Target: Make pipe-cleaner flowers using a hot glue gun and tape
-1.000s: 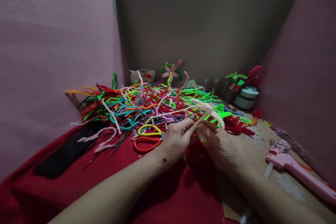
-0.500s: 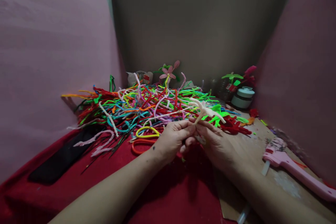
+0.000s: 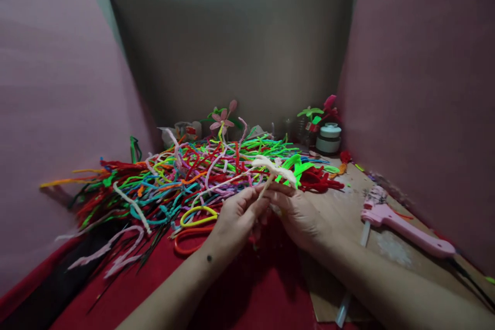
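The left hand [image 3: 237, 214] has its grip pinching the thin tan stem [image 3: 266, 186] of a fuzzy white piece [image 3: 275, 168]. The white part pokes up just above the grip. The right hand [image 3: 303, 216] is close beside it, fingers curled by the stem (I can't tell just what they squeeze). Behind the grip is a big messy heap of fuzzy sticks [image 3: 185, 167] in lots of colors. Yellow and red handles [image 3: 198, 225] lie near it on the left. Off to its right, a pink glue gun [image 3: 406, 229] rests on brown cardboard [image 3: 342, 209].
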`<state>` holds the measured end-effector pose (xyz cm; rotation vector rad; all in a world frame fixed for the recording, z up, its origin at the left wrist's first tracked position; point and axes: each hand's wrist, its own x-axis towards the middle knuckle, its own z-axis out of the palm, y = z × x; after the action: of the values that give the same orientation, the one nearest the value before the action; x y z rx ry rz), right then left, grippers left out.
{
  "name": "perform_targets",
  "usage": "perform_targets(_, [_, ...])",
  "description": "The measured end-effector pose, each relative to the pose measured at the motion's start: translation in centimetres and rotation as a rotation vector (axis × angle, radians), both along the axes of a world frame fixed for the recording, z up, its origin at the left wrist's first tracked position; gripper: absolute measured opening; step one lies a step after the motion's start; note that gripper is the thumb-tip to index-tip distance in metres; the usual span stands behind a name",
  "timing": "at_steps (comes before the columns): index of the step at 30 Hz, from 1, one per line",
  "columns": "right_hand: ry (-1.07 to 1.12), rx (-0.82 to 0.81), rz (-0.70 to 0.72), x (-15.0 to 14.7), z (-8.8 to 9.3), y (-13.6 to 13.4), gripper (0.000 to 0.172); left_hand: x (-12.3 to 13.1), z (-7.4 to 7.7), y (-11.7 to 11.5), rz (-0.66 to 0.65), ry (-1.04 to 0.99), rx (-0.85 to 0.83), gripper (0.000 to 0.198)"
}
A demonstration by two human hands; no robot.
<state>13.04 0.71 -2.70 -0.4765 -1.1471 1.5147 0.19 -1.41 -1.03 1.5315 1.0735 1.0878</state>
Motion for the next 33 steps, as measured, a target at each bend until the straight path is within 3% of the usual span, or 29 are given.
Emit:
perform_targets(5, [0.203, -0.182, 0.067, -0.1, -0.4, 0.4, 0.018, -0.1, -1.5, -0.2, 0.206, 0.399, 0.425, 0.015])
perform_targets(10, [0.177, -0.184, 0.06, -0.2, -1.3, 0.5, 0.018, -0.3, -1.8, -0.2, 0.259, 0.49, 0.527, 0.013])
perform_targets(20, [0.097, -0.115, 0.046, -0.1, -0.9, 0.5, 0.011, 0.3, 0.1, -0.5, 0.114, -0.147, -0.053, 0.023])
perform_targets(23, [0.092, -0.12, 0.104, -0.1, -0.6, 0.4, 0.019, 0.2, 0.4, -0.6, 0.069, -0.234, -0.12, 0.022])
perform_targets(27, [0.084, -0.094, 0.165, 0.1, -0.4, 0.3, 0.014, -0.1, 0.2, -0.4, -0.034, -0.34, -0.165, 0.024])
perform_targets(33, [0.071, -0.106, 0.219, 0.1, -1.1, 0.8, 0.016, -0.6, 0.1, 0.0, -0.298, -0.519, -0.333, 0.019])
